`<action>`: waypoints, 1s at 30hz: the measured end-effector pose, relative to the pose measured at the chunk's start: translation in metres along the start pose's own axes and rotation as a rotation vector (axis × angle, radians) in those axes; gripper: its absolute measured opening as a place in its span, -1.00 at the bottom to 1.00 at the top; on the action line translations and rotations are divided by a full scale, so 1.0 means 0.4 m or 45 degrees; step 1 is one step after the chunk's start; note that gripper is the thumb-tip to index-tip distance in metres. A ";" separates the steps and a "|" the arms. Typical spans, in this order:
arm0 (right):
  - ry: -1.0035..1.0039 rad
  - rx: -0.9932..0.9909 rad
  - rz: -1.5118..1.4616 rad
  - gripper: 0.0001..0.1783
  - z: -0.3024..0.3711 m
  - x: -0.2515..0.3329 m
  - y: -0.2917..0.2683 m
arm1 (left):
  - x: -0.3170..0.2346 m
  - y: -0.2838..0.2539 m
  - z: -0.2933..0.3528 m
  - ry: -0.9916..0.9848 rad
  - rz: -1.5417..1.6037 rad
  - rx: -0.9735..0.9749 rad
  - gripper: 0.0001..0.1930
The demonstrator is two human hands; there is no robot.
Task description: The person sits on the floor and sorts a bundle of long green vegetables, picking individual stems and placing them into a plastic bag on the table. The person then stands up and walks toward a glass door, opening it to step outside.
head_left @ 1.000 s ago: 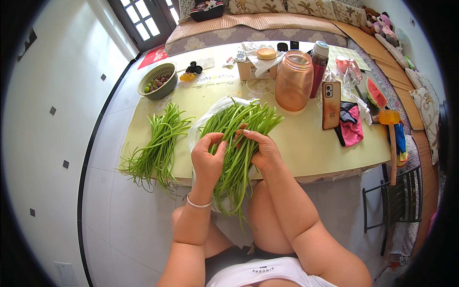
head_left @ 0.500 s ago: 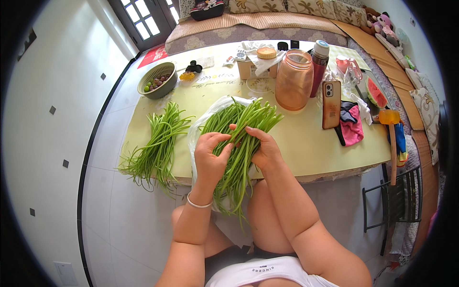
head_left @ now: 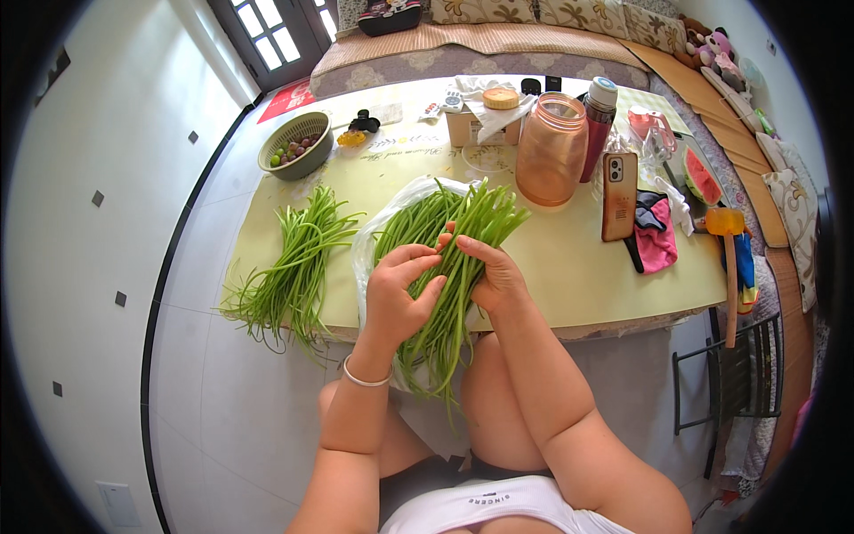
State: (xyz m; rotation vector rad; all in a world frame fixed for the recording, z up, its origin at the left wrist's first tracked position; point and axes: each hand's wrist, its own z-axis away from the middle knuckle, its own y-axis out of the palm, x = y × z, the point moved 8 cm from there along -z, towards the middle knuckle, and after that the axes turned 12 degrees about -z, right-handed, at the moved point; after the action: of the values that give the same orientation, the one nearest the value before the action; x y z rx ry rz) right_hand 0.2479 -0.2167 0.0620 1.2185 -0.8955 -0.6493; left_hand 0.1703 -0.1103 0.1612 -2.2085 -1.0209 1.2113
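While the bunch of green stems is held over the near edge of the table, its long axis is slanted from the lap toward the far right, the lower ends hung past the edge. It is clasped by the right hand, which is wrapped round its right side with the thumb laid on top. On the left, just beside the bunch, the left hand is held half open, thumb and fingers parted; whether a stem is touched by its fingertips cannot be told. Behind, more stems are spread on a white plastic bag. Farther left, nearer to the left hand, a separate pile is laid, with a basket set beyond it
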 end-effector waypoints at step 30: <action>0.184 -0.070 -0.039 -0.79 0.015 -0.024 0.020 | -0.053 -0.065 -0.010 0.201 0.249 -0.263 -0.81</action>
State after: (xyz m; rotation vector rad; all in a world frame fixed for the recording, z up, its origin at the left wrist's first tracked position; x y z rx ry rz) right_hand 0.2375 -0.2099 0.0679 1.2154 -0.7355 -0.5989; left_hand 0.1559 -0.1100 0.1917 -2.5700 -0.9196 1.0276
